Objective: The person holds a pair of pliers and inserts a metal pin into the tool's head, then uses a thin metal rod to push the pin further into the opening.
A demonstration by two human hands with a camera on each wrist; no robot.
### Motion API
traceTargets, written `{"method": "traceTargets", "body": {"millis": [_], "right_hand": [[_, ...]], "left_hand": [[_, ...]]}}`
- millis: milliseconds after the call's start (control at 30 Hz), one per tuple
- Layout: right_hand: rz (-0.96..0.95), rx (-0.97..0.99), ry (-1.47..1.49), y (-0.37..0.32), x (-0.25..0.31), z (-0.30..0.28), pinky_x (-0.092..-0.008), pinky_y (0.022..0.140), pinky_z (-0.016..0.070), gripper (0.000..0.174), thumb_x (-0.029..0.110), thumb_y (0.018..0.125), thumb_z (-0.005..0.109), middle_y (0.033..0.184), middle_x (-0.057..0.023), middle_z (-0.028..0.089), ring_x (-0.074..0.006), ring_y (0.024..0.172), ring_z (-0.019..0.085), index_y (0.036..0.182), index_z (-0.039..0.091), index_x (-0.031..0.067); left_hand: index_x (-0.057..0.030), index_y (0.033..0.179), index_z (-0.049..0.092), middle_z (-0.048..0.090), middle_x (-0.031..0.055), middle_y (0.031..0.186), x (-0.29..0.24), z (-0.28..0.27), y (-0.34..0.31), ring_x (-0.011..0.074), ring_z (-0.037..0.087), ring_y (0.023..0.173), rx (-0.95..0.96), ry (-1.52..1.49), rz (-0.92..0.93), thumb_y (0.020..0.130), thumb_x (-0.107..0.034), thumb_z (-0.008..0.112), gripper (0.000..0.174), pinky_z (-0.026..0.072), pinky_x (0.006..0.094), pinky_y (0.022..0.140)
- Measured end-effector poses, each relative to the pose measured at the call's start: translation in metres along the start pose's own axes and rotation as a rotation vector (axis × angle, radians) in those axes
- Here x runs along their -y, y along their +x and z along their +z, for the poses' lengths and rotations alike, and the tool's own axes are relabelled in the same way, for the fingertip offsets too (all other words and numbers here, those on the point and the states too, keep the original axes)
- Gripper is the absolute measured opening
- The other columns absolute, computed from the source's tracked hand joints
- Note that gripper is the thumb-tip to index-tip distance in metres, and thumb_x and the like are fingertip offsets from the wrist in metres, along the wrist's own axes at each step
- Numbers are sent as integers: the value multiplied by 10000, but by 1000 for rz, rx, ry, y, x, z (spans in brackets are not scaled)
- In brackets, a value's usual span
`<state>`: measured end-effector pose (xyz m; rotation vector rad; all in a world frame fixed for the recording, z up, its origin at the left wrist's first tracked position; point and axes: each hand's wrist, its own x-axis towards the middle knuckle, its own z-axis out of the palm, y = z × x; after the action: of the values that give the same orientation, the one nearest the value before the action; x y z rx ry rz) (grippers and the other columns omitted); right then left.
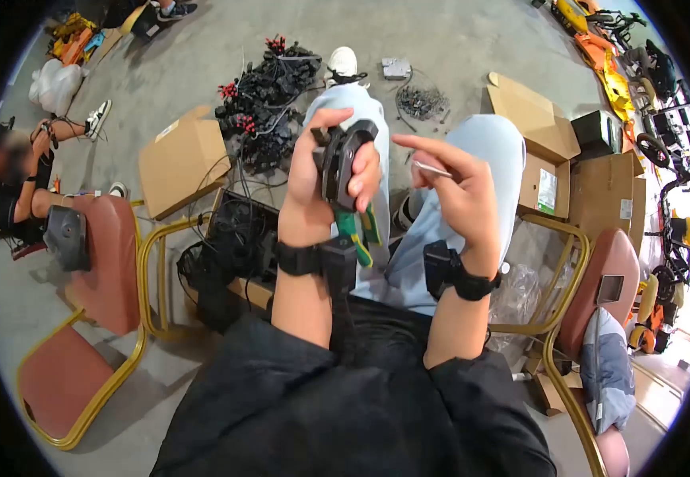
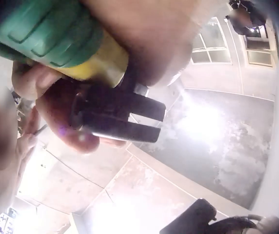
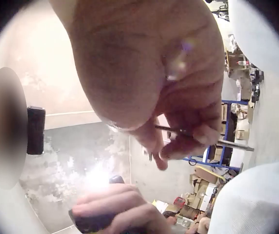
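In the head view my left hand (image 1: 305, 171) grips a dark, rounded plastic part (image 1: 343, 163) in front of my knees. A tool with two green-and-yellow handles (image 1: 353, 230), like pliers, hangs out below the same palm. The left wrist view shows its thick green grip (image 2: 56, 34) close up, beside a black two-pronged piece (image 2: 125, 117). To the right, my right hand (image 1: 464, 187) pinches a thin metal rod (image 3: 237, 145) between thumb and fingers, its index finger stretched toward the dark part. Both hands are apart, above my lap.
A heap of black parts and cables (image 1: 269, 99) lies on the floor ahead. Cardboard boxes (image 1: 184, 159) stand on both sides, with chairs (image 1: 110, 262) nearby. Beyond my shoe are a grey metal box (image 1: 396, 68) and a small pile of parts (image 1: 422, 103). Another person (image 1: 23, 179) sits at the left.
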<state>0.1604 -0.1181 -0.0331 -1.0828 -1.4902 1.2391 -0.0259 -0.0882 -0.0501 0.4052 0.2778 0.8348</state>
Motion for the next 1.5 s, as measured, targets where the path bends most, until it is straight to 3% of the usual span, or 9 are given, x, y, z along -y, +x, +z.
{"method": "traceTargets", "body": {"millis": [233, 333, 500, 667, 933, 1133, 1233, 1367, 1500], "right_hand": [[309, 40, -200, 26, -22, 11, -226, 556, 352, 181, 85, 867, 555, 704, 11, 500, -52, 637, 410, 1029, 592, 14], [235, 86, -117, 18, -27, 19, -232, 578, 380, 255, 92, 859, 584, 767, 2, 525, -63, 654, 433, 1104, 548, 29], [201, 59, 122, 3, -17, 25, -259, 779, 441, 152, 97, 970, 473, 875, -33, 574, -102, 830, 527, 1084, 525, 12], [125, 12, 1, -1, 9, 26, -243, 764, 433, 130, 114, 967, 495, 893, -12, 570, -92, 823, 519, 1006, 561, 8], [-8, 52, 188, -15, 30, 45, -242, 774, 441, 48, 16, 897, 591, 931, -56, 612, -108, 874, 568, 934, 598, -14], [60, 26, 211, -11, 31, 44, -253, 653, 445, 243, 152, 971, 495, 785, -77, 602, -120, 715, 545, 877, 612, -38], [30, 27, 202, 2, 28, 44, -252, 623, 449, 257, 166, 984, 476, 763, -66, 600, -119, 686, 547, 901, 611, -36], [68, 60, 354, 13, 14, 36, -228, 641, 455, 227, 170, 985, 489, 825, -46, 640, -81, 716, 566, 953, 630, -5], [84, 12, 478, 26, -4, 30, -208, 605, 431, 248, 186, 999, 452, 740, -29, 603, -82, 665, 550, 946, 608, -1]], "left_hand": [[-87, 595, 447, 457, 48, 502, 2, -74, 25, 235, 438, 399, 50, -206, -5, 919, -424, 285, 495, 363, 325, 467], [-64, 613, 487, 546, 114, 613, 4, -84, 26, 268, 497, 409, 74, -374, -18, 887, -436, 360, 478, 404, 351, 462], [-65, 574, 469, 486, 94, 499, 9, -67, 26, 261, 487, 399, -44, -228, -47, 869, -457, 384, 498, 405, 334, 462], [-78, 558, 462, 471, 72, 473, 11, -68, 25, 254, 475, 405, 67, -196, -28, 856, -461, 405, 489, 402, 326, 464], [-99, 604, 470, 497, 43, 538, 14, -88, 22, 237, 512, 474, 285, -461, 25, 881, -423, 373, 437, 348, 326, 458], [-96, 579, 450, 466, 40, 495, 13, -77, 19, 245, 482, 426, 244, -496, 3, 885, -432, 371, 460, 358, 323, 450], [-81, 578, 456, 473, 56, 480, 15, -71, 25, 252, 479, 400, 145, -435, -4, 879, -436, 376, 472, 426, 341, 441], [-105, 552, 431, 391, 15, 397, 15, -61, 29, 211, 377, 291, -68, -211, 26, 889, -443, 352, 484, 423, 317, 361], [-66, 574, 472, 444, 63, 451, 15, -64, 23, 243, 437, 354, -67, -227, -8, 882, -433, 379, 489, 381, 324, 374]]}}
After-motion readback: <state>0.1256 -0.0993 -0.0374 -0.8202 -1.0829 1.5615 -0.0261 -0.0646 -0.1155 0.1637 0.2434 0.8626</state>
